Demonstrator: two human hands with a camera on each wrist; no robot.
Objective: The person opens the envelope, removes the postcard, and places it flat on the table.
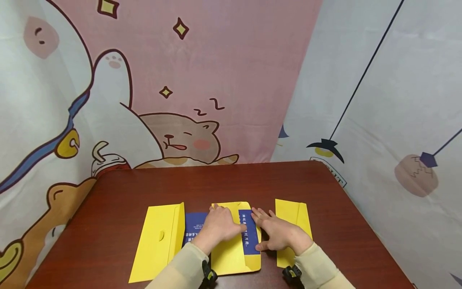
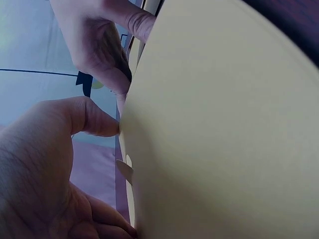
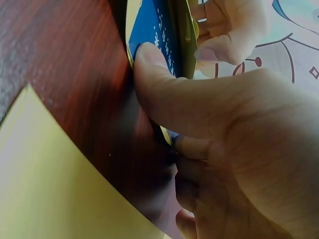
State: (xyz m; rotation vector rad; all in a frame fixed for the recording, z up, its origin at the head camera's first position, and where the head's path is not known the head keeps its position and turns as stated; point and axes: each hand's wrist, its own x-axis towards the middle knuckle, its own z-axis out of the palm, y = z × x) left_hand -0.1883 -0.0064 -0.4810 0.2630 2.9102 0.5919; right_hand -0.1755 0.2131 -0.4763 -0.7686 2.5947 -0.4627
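Left hand [image 1: 218, 224] is splaying, thumb apart, over the yellow envelope [image 1: 226, 257], lying midway between table [image 1: 234, 182] side edges. Right hand [image 1: 279, 233] is pinching the blue card [image 1: 250, 237], apparently part-inserted. Risk: skewing could be snagging its corner, creasing paper.

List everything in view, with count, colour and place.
Table: one, reddish brown, across the lower half of the head view.
Cartoon backdrop: number of sheets unclear, mainly pink and white, behind and right of the table.
Left envelope: one, yellow, left on the table.
Middle envelope: one, yellow, centre.
Right envelope: one, yellow, right, partly hidden.
Left card: one, blue with white writing, between left and middle envelopes, partly hidden.
Right card: one, blue with white writing, at the middle envelope's right end.
Wrist devices: two, black, near the cuffs.
Sleeves: two, cream, bottom.
Left hand: one, bare, on the middle envelope.
Right hand: one, bare, at the right card's edge.
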